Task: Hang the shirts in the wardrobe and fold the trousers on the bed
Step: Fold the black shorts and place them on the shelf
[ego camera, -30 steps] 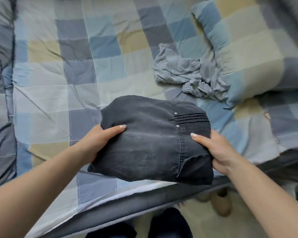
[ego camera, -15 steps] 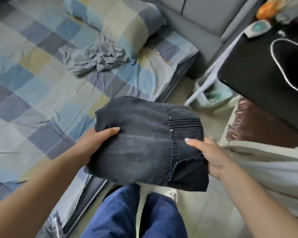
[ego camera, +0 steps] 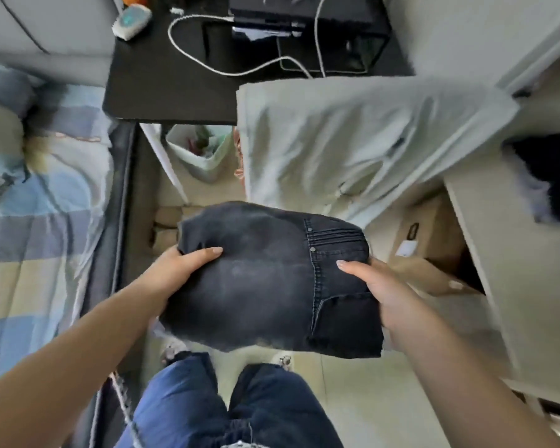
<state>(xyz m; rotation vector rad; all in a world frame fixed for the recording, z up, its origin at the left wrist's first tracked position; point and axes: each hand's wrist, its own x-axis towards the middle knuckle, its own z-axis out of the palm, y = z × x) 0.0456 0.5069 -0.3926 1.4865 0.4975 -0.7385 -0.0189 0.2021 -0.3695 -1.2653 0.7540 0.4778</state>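
A folded pair of dark grey trousers (ego camera: 272, 279) is held in the air above the floor, away from the bed. My left hand (ego camera: 178, 270) grips its left edge, thumb on top, fingers hidden underneath. My right hand (ego camera: 379, 286) grips its right edge the same way. The bed with the checked quilt (ego camera: 39, 227) lies at the left. An open wardrobe (ego camera: 505, 253) with pale panels stands at the right, dark clothing (ego camera: 553, 176) inside it.
A pale cloth (ego camera: 353, 140) is draped over something ahead. Behind it stands a black desk (ego camera: 162, 88) with white cables. A small bin (ego camera: 201, 153) sits under the desk. A cardboard box (ego camera: 427, 240) lies low by the wardrobe. My legs in blue jeans (ego camera: 227, 409) are below.
I have turned right, away from the bed, carrying the folded trousers in both hands. The bed has slid to the left edge and the desk, pale cloth and wardrobe have come into view.
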